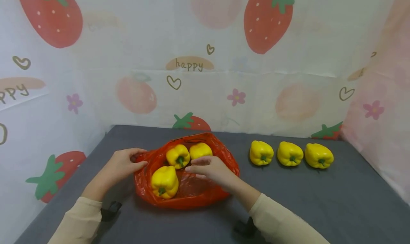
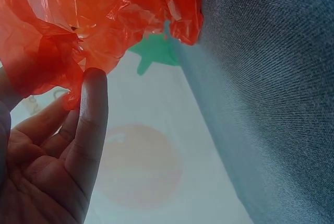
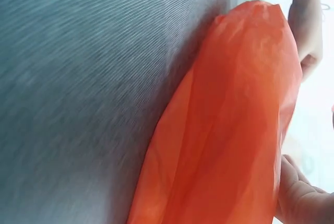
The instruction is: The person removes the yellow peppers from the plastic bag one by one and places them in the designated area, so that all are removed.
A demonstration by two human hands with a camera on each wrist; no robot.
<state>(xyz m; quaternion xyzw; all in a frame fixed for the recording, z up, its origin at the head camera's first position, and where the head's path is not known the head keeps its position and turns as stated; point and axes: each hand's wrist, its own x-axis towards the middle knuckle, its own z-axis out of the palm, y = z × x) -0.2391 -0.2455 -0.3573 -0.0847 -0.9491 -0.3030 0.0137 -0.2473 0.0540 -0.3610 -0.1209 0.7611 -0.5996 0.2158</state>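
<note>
A red plastic bag (image 1: pixel 192 202) lies spread on the table with its mouth facing up. Inside it are three yellow bell peppers: one (image 1: pixel 164 181) at the front left, one (image 1: pixel 176 155) behind it, and another (image 1: pixel 200 150) at the back. My left hand (image 1: pixel 118 165) pinches the bag's left rim; in the left wrist view the thin red film (image 2: pixel 112 15) passes between thumb and fingers. My right hand (image 1: pixel 216 171) hovers over the bag's right half, fingers loosely bent and holding nothing, fingertips close to the back pepper. In the right wrist view, the bag's outer side (image 3: pixel 224 130) partly hides this hand.
Three more yellow bell peppers stand in a row to the right of the bag: one (image 1: pixel 261 153) nearest it, one (image 1: pixel 289 154) in the middle, one (image 1: pixel 319 155) at the far end. A strawberry-printed curtain (image 1: pixel 224 94) closes off the grey table's (image 1: pixel 288 201) back and sides.
</note>
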